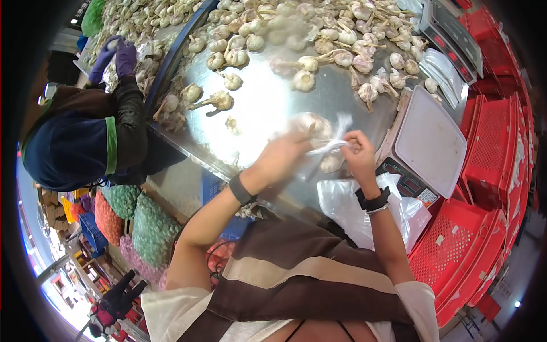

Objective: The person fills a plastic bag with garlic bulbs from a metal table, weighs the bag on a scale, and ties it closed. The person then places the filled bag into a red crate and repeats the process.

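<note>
My left hand and my right hand both grip the twisted neck of a clear plastic bag of garlic that rests on the steel table. Garlic bulbs show through the bag between my hands. The hands are blurred with motion. Loose garlic bulbs lie piled across the far part of the table. A single bulb with a stem lies to the left of my hands.
A white scale stands right of my hands, with a second scale behind it. Red crates are stacked at the right. Spare plastic bags hang at the table edge. A person in purple gloves sorts garlic at the left. Mesh sacks sit below.
</note>
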`<action>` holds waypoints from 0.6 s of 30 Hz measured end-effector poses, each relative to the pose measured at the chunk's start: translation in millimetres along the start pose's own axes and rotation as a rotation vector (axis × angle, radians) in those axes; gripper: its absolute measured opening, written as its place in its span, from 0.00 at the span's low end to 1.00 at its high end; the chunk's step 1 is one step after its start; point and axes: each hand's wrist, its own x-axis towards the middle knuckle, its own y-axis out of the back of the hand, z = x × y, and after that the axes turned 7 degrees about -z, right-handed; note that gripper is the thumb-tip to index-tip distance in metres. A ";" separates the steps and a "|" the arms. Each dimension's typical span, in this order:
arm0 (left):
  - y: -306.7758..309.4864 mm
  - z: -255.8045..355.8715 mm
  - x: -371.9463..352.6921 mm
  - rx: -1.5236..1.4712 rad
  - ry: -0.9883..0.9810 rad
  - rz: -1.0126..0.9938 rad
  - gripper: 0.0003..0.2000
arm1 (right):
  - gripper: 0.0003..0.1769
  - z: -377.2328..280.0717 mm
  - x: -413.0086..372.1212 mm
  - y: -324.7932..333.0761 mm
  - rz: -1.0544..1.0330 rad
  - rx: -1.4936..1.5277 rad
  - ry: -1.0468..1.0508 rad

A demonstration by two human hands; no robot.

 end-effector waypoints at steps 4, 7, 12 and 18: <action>10.6 -1.9 -17.7 -0.236 0.016 0.274 0.09 | 0.10 -9.9 -7.2 8.7 0.040 0.029 0.110; 24.1 22.0 -20.0 -0.377 0.030 0.597 0.08 | 0.09 -25.7 -6.2 10.6 -0.035 -0.165 0.317; 15.4 9.8 -35.9 -0.512 0.034 0.564 0.07 | 0.06 -33.6 1.5 30.4 -0.083 0.382 0.091; 32.2 9.9 -50.1 -0.293 0.129 0.860 0.05 | 0.12 -101.2 9.6 32.8 -0.348 0.880 0.053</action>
